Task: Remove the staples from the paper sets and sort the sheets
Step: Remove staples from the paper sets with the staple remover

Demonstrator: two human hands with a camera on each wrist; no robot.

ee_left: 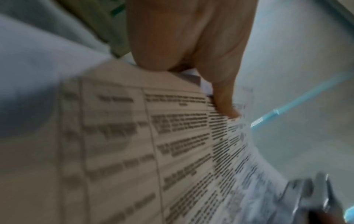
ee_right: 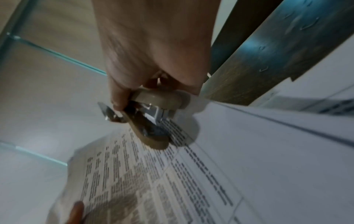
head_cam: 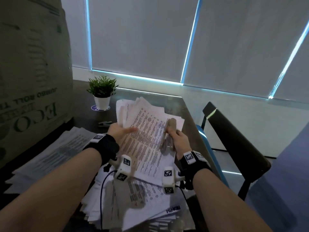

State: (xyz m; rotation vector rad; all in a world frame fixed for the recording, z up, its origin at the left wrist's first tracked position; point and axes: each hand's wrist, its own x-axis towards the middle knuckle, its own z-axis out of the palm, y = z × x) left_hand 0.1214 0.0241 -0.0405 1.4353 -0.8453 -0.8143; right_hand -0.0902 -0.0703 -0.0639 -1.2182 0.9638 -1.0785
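Grey blinds (head_cam: 167, 39) with thin strips of light at their edges hang behind a dark table (head_cam: 187, 108) heaped with paper. Above the table the person holds up a printed paper set (head_cam: 143, 131), covered in columns of text and tilted away from the body. Their left hand (head_cam: 119, 131) grips its left edge, thumb stretched across the printed face and the fingers behind the sheets, where they cannot be seen. At the set's right edge the right hand (head_cam: 177, 139) is curled around a beige stapler (head_cam: 168, 136); the right wrist view shows the stapler's nose touching the top sheet near its corner, with metal parts showing between its two halves. The left wrist view is blurred but shows the thumb pressed on the sheet. Under the arms lies a loose pile (head_cam: 147, 198) of printed sheets, and a second stack (head_cam: 55, 151) lies to the left. Further left stands a large cardboard box (head_cam: 33, 72). Beyond the papers a small plant (head_cam: 102, 92) sits in a white pot, with markers (head_cam: 104, 123) near it. A dark chair (head_cam: 234, 139) stands to the right of the table.
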